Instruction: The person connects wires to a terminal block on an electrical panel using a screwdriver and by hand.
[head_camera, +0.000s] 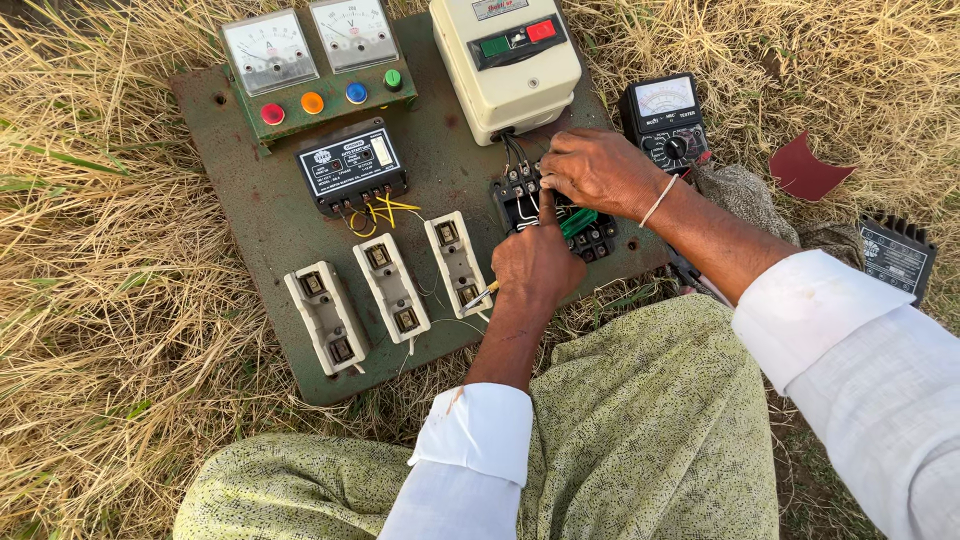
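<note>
The left hand (535, 268) is gripping a screwdriver (482, 296) in a closed fist, forefinger stretching up onto the black terminal block (590, 238). The right hand (597, 170), fingers curled, is pinching the wires (516, 152) at the block's top.

Both hands hide most of the black terminal block (590, 236); meter dials are too small to read.

Both hands work at the black terminal block (590, 235); the left hand (535, 268) apparently grips a screwdriver (481, 296).
</note>
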